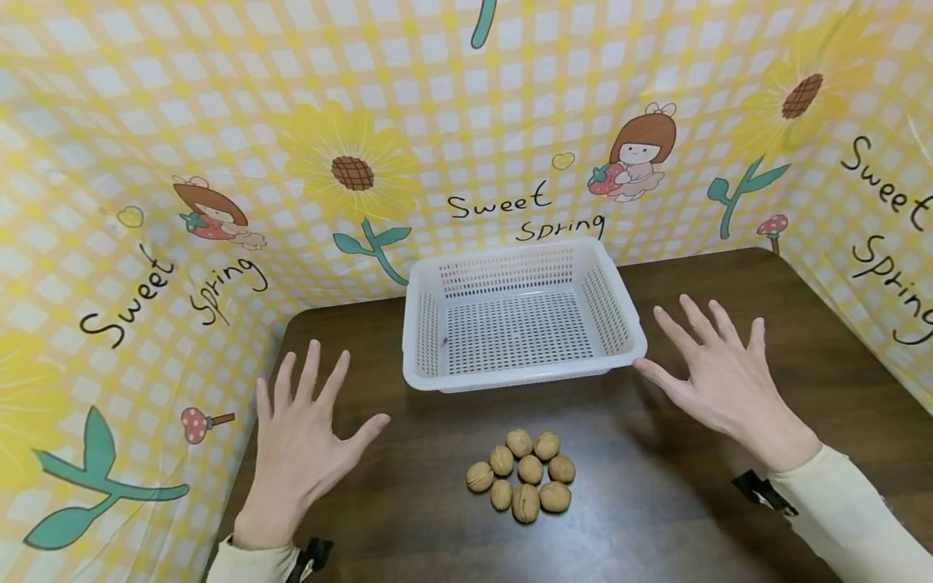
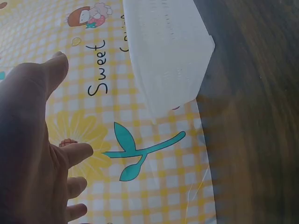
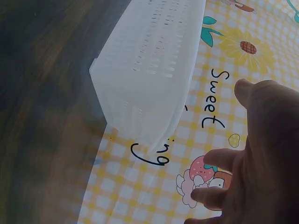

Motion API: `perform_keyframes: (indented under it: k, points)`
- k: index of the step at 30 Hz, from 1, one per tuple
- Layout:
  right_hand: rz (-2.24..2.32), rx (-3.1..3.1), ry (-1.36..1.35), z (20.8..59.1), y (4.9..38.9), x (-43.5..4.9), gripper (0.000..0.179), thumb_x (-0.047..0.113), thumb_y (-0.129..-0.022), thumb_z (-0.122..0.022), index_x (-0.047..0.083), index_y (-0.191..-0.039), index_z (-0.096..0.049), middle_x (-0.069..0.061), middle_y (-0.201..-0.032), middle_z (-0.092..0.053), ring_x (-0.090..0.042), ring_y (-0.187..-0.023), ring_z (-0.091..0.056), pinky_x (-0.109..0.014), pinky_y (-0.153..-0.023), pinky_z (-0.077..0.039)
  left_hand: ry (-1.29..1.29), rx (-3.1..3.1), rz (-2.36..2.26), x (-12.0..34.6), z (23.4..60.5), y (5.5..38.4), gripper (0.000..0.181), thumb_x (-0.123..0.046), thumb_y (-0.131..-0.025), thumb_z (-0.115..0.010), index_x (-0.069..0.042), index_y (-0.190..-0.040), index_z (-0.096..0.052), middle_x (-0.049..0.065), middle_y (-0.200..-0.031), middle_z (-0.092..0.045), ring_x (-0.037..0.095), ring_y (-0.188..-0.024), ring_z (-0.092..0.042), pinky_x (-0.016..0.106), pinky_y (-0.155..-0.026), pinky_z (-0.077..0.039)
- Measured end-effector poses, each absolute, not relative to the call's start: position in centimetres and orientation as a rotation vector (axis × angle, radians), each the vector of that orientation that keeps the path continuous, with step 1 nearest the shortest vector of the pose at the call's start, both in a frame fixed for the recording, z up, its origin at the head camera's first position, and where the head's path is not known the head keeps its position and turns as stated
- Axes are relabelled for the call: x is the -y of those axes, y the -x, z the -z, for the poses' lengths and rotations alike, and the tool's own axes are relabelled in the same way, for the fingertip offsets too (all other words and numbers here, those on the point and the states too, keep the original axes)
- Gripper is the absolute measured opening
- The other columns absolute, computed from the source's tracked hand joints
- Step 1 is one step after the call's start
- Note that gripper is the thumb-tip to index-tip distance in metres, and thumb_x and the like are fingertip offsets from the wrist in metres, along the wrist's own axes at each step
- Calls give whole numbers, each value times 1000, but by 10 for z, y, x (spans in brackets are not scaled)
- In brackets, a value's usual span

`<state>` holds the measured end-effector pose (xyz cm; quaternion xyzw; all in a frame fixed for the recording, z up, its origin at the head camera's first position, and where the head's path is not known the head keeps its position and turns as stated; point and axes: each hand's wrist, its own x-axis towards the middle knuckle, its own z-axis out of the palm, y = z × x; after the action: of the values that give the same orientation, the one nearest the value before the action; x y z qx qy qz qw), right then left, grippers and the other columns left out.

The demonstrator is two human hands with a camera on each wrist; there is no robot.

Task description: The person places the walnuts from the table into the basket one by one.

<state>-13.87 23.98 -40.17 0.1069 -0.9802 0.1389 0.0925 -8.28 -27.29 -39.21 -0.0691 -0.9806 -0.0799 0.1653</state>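
A white perforated plastic basket [image 1: 525,374] stands on the dark wooden table near its back edge, with nothing large inside it. In front of it, several walnuts [image 1: 526,502] lie in a loose cluster. My left hand [image 1: 299,445] is spread above the table on the left, fingers straight, holding nothing. On the other side my right hand [image 1: 722,380] is spread too, its thumb tip right at the basket's front right corner in the head view. Both wrist views show the basket's outer wall [image 2: 173,60] beyond the fingers.
A yellow checked cloth [image 1: 466,105] printed with flowers and figures hangs behind the table [image 1: 408,502] and along both sides. Black straps [image 1: 764,492] sit at both wrists, over cream sleeves [image 1: 845,502].
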Motion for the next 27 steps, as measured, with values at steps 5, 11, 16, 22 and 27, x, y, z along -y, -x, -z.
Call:
perform_keyframes:
  k: [5,11,16,22,27]
  points:
    - [-474,2830,-466,404,136,-239,77,58,-100,-66,15,-161,-48,-23,-169,-38,-56,-151,-35,-80,-113,-27,268,2781,318,270,398,87,94,-69,-91,-68,-25,-167,-36,14,-178,-22,49,-158,-25,79,-118,-21]
    - [-583,2659,-662,412,133,-233,69,39,-96,-79,9,-154,-56,-22,-158,-54,-49,-139,-53,-70,-105,-45,389,2751,624,263,409,94,79,-44,-101,-69,-24,-168,-33,9,-178,-23,48,-155,-35,79,-107,-39]
    - [-623,2496,-762,420,131,-225,58,24,-89,-85,10,-142,-68,-13,-142,-70,-33,-124,-66,-56,-96,-55,405,2705,845,256,418,98,74,-35,-101,-72,-25,-166,-39,2,-176,-31,42,-155,-38,74,-110,-40]
    - [-773,2328,-973,435,134,-212,29,24,-93,-83,10,-119,-79,-3,-113,-80,-14,-93,-75,-28,-80,-59,439,2681,1028,243,428,105,72,-33,-98,-78,-21,-161,-46,-3,-172,-38,33,-156,-41,64,-118,-39]
    - [-1155,2520,-1075,449,131,-195,33,5,-86,-87,17,-116,-79,8,-96,-77,3,-73,-63,-20,-60,-53,442,2589,1085,234,440,111,63,-22,-96,-80,-13,-153,-56,3,-163,-51,27,-136,-59,49,-102,-51]
